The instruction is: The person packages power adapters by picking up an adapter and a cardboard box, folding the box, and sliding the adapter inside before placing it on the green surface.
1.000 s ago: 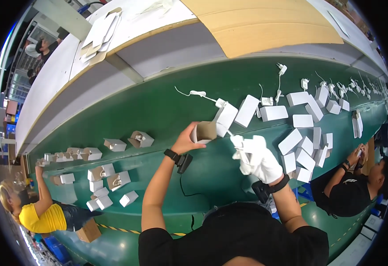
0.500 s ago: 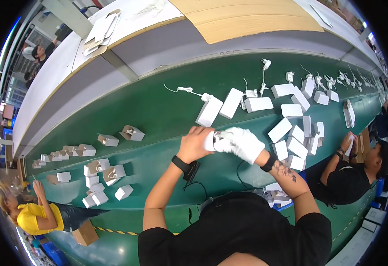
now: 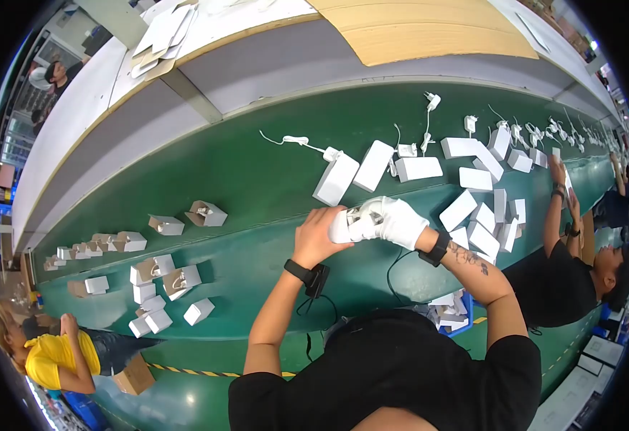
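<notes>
My bare left hand (image 3: 316, 238) wraps round a small white box (image 3: 340, 227), held above the near part of the green work surface. My right hand (image 3: 403, 221), in a white glove, is at the box's open end with its fingers bent together. Something pale with dark gaps shows between those fingers, too small and covered to make out. Just beyond my hands a closed white box (image 3: 336, 179) lies beside a white plug adapter with a cable (image 3: 296, 140). Another white box (image 3: 373, 166) leans close to it.
Several white boxes (image 3: 482, 239) are scattered to my right, with white adapters (image 3: 470, 126) behind them. Open boxes (image 3: 206, 213) stand at left. A blue bin (image 3: 461, 316) holds small white items. Co-workers sit right (image 3: 562, 287) and left (image 3: 56, 355). A shelf with cardboard (image 3: 429, 32) runs behind.
My hands stay together on the box, with the gloved fingers slightly shifted at its opening. The co-worker at right has reached forward over the surface. At left, the yellow-shirted person's hands have lowered.
</notes>
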Available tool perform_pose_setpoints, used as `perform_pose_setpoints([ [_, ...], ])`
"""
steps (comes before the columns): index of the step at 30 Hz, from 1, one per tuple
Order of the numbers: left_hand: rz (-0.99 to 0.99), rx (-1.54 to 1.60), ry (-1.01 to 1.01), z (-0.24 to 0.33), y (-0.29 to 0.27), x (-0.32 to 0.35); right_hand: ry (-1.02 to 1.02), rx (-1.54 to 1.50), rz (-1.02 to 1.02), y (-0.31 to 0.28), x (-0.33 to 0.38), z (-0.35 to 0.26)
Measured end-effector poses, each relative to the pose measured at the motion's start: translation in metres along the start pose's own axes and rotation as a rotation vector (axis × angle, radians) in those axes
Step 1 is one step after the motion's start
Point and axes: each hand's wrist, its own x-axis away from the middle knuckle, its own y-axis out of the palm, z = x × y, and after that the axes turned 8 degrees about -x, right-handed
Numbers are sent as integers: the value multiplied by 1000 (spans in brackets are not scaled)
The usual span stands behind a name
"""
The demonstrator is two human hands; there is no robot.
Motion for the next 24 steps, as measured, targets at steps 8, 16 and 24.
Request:
perform_pose_setpoints([
  [8,290,-193,225,-25,-4,-4,284,-855,-155,-7,5,34],
  [16,368,-381,348,-14,-15,8,457,-1087,72,21,38,14],
  [24,271,-313,287,-5,-22,20,386,-1034,58,23,43,13],
])
